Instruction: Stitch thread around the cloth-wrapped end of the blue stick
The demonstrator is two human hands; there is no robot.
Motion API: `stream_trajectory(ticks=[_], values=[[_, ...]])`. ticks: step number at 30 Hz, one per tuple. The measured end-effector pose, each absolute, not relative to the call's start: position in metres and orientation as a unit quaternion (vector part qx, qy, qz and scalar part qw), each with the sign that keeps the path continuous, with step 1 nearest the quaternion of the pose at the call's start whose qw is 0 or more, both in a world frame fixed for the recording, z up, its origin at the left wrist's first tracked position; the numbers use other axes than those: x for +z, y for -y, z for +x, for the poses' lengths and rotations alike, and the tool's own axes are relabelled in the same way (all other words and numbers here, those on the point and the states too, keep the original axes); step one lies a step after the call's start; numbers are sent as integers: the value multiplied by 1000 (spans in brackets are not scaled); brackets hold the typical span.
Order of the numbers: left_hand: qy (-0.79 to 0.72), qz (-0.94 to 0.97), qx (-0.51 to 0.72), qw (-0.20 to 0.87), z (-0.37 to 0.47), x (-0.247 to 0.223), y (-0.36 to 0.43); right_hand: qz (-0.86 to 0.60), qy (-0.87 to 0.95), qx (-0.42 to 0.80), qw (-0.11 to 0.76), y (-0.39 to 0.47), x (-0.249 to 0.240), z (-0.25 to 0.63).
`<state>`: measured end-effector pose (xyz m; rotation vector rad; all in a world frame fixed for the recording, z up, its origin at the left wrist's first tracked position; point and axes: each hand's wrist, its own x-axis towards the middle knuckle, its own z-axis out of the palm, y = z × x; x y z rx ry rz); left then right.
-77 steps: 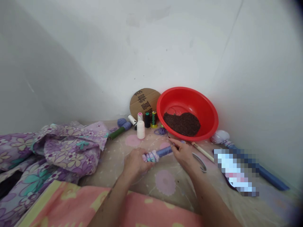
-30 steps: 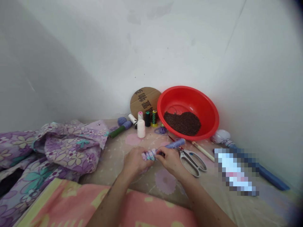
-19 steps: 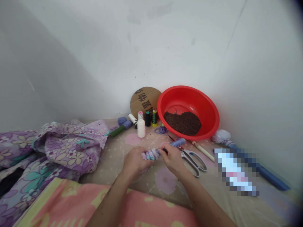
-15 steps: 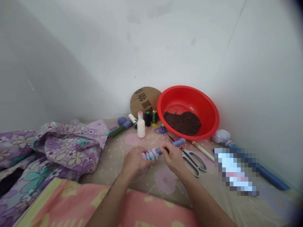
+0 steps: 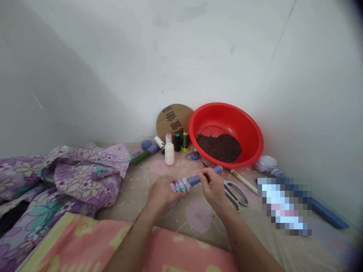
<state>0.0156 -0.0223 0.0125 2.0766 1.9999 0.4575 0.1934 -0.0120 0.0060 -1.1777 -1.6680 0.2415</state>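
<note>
My left hand (image 5: 162, 192) is closed around the patterned cloth bundle (image 5: 182, 185) bound onto one end of a blue-wrapped stick (image 5: 195, 180). The stick slants up to the right, above the tabletop cloth. Beside its far half, my right hand (image 5: 214, 189) has its thumb and fingers pinched together. Whether those fingers grip the stick or a fine thread is hidden. Grey-handled scissors (image 5: 237, 193) lie just right of that hand, their blades covered by it. Behind the hands stands a white thread spool (image 5: 169, 154).
A red basin (image 5: 256, 151) holding dark brown grains (image 5: 219, 147) stands by the wall, next to a cardboard disc (image 5: 171, 120). Several spools, including a black one (image 5: 177, 142), stand nearby. Flowered fabric (image 5: 85, 177) is heaped left. A white-headed blue stick (image 5: 320, 207) lies right.
My right hand has slid to the right along the stick, away from the cloth bundle, uncovering more of the blue shaft. My left hand has stayed in place.
</note>
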Motion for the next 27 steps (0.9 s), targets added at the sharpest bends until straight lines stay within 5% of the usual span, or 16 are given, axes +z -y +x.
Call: stream_trajectory(ticks=[22,27], values=[[-691,695,168,109,19,15,25,-481,698,77,525,18,10,194],[-678,708,180,81,16,17,27,-451,732,162,485,14,17,205]])
